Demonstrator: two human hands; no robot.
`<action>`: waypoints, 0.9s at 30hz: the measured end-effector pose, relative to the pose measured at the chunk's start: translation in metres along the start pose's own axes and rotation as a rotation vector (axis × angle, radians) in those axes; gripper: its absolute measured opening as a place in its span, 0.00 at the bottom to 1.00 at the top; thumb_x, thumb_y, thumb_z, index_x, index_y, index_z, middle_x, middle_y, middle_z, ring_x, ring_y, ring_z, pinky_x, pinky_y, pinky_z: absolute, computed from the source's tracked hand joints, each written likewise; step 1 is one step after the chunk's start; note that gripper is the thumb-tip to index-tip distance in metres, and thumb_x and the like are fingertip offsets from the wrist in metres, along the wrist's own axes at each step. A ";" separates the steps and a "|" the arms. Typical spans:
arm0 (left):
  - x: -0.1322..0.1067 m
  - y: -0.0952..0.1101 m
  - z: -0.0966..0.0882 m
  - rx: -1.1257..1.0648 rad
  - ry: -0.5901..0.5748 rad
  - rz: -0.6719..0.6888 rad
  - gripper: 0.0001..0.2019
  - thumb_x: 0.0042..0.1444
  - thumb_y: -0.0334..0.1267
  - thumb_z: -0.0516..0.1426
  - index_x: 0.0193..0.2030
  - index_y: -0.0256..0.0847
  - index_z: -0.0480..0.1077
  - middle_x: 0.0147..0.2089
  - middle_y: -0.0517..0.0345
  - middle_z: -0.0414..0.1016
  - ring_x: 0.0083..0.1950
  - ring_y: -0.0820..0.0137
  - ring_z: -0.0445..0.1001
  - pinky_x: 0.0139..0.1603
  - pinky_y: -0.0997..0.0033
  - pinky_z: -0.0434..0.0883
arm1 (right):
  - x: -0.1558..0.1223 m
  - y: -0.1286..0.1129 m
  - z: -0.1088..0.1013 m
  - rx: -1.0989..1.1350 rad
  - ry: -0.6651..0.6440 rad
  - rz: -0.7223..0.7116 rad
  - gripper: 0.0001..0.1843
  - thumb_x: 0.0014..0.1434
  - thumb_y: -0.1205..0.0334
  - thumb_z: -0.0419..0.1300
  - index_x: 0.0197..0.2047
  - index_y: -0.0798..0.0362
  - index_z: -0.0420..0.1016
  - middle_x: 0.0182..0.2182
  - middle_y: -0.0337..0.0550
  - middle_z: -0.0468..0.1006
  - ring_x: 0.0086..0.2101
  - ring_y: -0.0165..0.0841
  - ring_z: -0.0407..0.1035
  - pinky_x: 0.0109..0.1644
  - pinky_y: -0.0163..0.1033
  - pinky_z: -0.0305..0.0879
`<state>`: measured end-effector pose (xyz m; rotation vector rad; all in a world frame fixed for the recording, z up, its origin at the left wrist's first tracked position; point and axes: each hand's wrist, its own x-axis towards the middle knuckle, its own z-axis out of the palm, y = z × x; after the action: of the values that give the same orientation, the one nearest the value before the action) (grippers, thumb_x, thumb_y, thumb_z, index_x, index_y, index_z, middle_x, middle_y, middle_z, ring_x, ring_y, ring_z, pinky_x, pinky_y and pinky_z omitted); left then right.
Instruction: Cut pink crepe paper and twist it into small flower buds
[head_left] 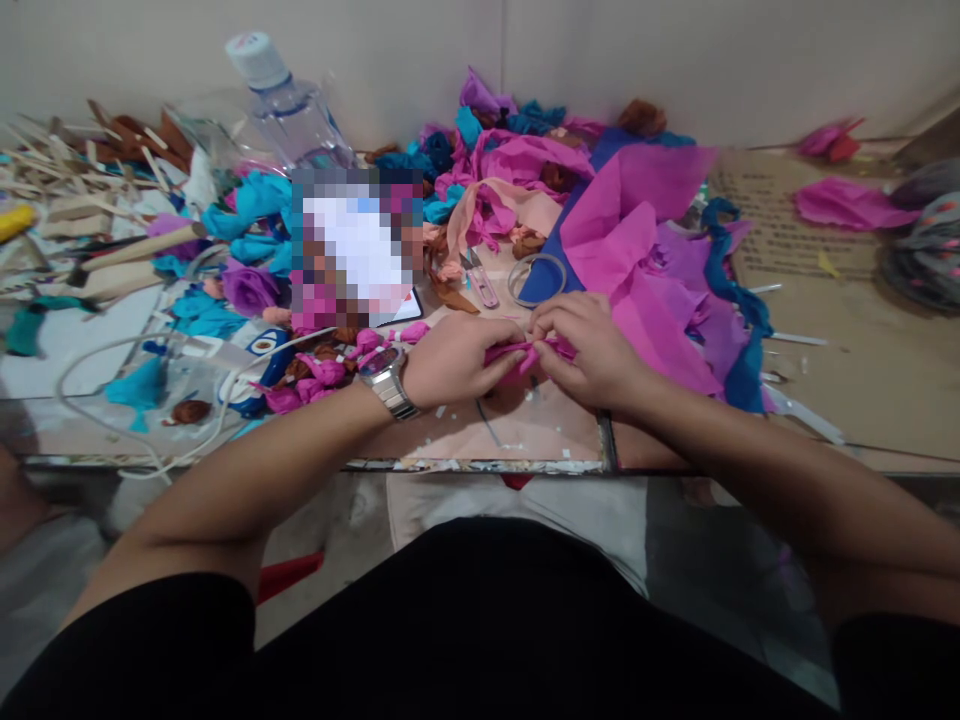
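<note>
Both my hands meet over the front of the table, closed on one small piece of pink crepe paper [529, 357]. My left hand [465, 358], with a metal watch on its wrist, pinches the piece from the left. From the right, my right hand [589, 348] grips it between thumb and fingers. Part of the paper is hidden by the fingers. Just beyond my hands lie pink-handled thread snips [484, 285] and a ring of wire [537, 280]. Several wrapped pink bundles [322, 370] lie left of my left hand, by the watch.
Large pink sheets [637, 240] are piled at right, beside a brown cardboard sheet [840, 350]. A plastic bottle [296, 115] stands behind a blurred-out phone [360, 250]. At left a white cable [97, 360] loops near wooden sticks [67, 180]. The table's edge [495, 465] runs below my hands.
</note>
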<state>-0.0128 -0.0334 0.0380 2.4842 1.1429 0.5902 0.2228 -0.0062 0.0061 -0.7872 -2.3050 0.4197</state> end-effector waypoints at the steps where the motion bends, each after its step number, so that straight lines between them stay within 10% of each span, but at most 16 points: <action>1: 0.000 0.000 0.000 -0.008 -0.002 -0.006 0.12 0.70 0.42 0.58 0.44 0.40 0.82 0.33 0.57 0.82 0.32 0.70 0.74 0.36 0.69 0.62 | 0.000 0.000 0.000 0.005 -0.001 -0.001 0.01 0.69 0.62 0.62 0.42 0.48 0.73 0.47 0.45 0.84 0.50 0.46 0.75 0.57 0.55 0.57; 27: -0.001 0.003 -0.005 -0.135 0.001 -0.039 0.16 0.71 0.46 0.55 0.41 0.40 0.81 0.34 0.56 0.83 0.33 0.70 0.78 0.39 0.69 0.67 | -0.001 -0.004 -0.004 0.008 0.063 -0.048 0.05 0.71 0.58 0.63 0.42 0.47 0.80 0.42 0.44 0.86 0.46 0.45 0.77 0.55 0.56 0.62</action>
<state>-0.0143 -0.0348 0.0437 2.3430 1.1107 0.6363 0.2243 -0.0094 0.0101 -0.7293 -2.2572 0.3772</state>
